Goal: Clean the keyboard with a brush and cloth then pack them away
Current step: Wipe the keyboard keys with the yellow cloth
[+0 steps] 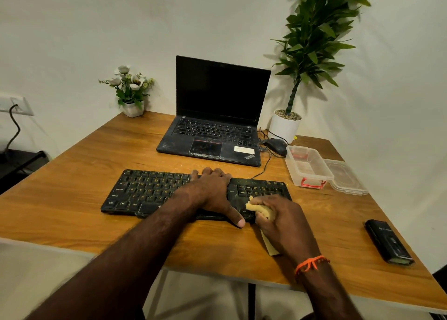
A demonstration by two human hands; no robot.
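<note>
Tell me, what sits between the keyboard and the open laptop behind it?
In the head view, only bare wooden table between the keyboard and the laptop, apart from a thin black cable crossing near the right end.

On the wooden table (72, 174) we see an open laptop (217, 116) at twelve o'clock, a small flower pot (131, 95) at ten, a tall potted plant (304, 61) at one, a black mouse (275, 145) beside the laptop, and a black wallet-like case (388, 241) at four.
</note>
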